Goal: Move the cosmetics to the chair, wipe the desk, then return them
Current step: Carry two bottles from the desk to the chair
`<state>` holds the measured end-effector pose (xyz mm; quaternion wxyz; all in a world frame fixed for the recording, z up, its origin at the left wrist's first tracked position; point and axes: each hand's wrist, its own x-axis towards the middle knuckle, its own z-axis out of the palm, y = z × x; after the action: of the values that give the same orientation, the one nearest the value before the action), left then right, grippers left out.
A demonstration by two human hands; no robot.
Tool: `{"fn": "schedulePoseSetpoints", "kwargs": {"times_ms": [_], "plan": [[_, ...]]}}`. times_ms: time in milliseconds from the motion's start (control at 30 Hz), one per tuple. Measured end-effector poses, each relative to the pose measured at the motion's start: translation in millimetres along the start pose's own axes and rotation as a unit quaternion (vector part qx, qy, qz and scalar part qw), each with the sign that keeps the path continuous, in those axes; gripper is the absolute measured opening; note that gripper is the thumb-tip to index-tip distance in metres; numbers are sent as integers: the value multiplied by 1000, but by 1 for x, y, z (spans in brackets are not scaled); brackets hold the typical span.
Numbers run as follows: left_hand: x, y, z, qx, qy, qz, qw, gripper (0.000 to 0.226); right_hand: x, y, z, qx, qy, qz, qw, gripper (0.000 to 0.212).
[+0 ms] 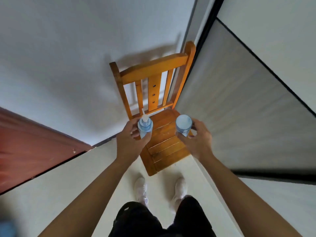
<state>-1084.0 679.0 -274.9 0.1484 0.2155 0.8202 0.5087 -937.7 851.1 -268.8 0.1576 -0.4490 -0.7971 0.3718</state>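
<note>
Chair [164, 144] ahead of feet, backrest on far side. Pump bottle [145, 127] above seat's left edge, jar [183, 124] above right; door at left.

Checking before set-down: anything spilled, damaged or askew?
Nothing stands out: left hand grips the pump bottle, right hand the capped blue bottle, both over the chair seat; no spill visible, slats just scuffed.

Found no legible text, brand, number or sign, made out no lettering on the pale blue pump bottle [145, 128], nor on the capped bottle [183, 124]
</note>
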Motion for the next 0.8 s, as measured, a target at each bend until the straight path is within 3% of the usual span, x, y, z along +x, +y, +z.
{"fn": "schedulePoseSetpoints", "kwargs": {"times_ms": [233, 433, 633, 800], "plan": [[56, -89, 84, 65, 41, -84, 993, 54, 108, 74, 76, 5, -114, 21, 993, 66], [92, -170, 145, 52, 78, -164, 982, 52, 169, 131, 171, 4, -178, -3, 984, 71], [116, -242, 167, 63, 85, -177, 979, 51, 188, 167, 254, -12, -289, 4, 957, 71], [127, -274, 170, 79, 49, -157, 983, 53, 192, 170, 293, -9, -302, -25, 953, 71]]}}
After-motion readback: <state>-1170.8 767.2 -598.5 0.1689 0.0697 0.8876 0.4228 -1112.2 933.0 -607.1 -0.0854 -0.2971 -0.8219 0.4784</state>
